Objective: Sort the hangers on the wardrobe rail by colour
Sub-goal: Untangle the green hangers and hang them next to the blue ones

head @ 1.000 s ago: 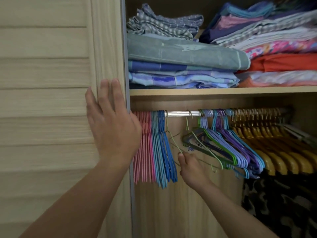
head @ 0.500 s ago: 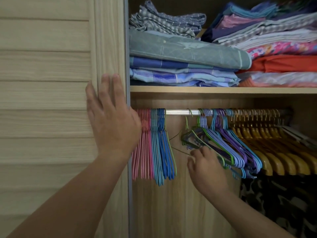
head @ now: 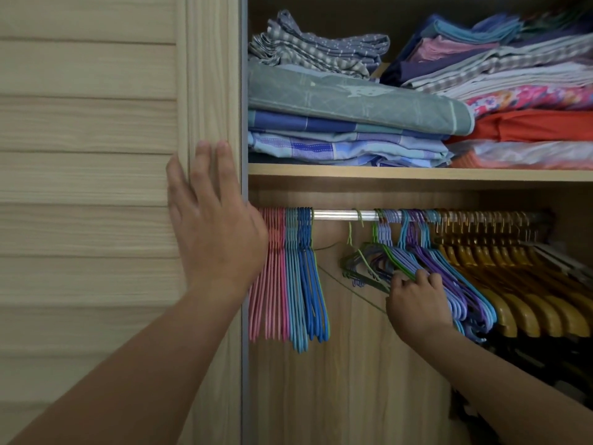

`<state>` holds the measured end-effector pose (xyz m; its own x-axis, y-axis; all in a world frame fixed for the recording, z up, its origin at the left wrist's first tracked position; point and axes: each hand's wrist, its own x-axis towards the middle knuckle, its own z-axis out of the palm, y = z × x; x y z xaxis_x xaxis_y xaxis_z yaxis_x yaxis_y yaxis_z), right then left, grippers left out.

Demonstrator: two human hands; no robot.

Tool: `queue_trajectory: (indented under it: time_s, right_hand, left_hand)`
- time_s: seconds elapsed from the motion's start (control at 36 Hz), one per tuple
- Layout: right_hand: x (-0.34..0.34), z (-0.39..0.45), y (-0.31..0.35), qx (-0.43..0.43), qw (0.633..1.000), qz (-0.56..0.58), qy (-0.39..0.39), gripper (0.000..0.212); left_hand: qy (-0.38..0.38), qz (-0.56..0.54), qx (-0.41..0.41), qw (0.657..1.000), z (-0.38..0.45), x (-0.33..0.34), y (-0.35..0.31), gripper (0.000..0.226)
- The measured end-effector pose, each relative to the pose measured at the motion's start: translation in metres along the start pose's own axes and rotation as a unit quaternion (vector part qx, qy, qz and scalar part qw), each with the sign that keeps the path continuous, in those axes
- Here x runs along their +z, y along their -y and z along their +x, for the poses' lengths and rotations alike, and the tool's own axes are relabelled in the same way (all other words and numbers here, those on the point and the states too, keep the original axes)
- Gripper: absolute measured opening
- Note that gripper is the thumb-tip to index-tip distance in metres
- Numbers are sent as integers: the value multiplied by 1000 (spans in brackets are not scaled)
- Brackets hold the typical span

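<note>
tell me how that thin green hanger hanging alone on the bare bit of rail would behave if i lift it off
The green hanger looks like thin coated wire, so it is probably light and a little springy. It hangs from a narrow hook on the smooth metal rail, so it would likely slide or swing at a nudge. Its lower part sits among the mixed hangers near the right hand, so it may snag.

Left hand (head: 211,226): flat on the door (head: 96,187), left of the rail (head: 337,215).
Right hand (head: 415,303): under the rail, in among the hangers (head: 449,284).
Left of right hand: a hanger bunch (head: 288,277).
Above hands: shelf (head: 417,173) bearing linen (head: 353,123).
</note>
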<state>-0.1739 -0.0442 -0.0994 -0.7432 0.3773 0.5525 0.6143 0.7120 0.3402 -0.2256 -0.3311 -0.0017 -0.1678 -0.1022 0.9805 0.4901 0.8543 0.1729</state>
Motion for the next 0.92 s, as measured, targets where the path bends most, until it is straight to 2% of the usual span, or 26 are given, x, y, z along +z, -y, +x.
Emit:
queue_trajectory:
  time_s: [0.11,0.25,0.42,0.53,0.64,0.92]
  right_hand:
    - [7,1,12,4,1000,18,-10,60]
    - [4,-4,16,10,998,-61,-16,66]
    - [2,2,8,25,996,-83,-12,46]
    - [3,2,4,28,997,-68,4,43]
    - [8,1,2,-4,999,-50,-1,31]
    - [11,4,5,11,998,-51,-17,30]
  left_hand:
    - [2,3,-1,1000,0,0,0,81]
    - [5,3,0,1000,0,0,-1,81]
    - [1,3,2,1000,-1,1,-1,82]
    - [0,3,0,1000,-1,1,0,82]
    - [3,5,-1,1000,-1,1,0,82]
    - [8,6,0,1000,-1,-1,0,81]
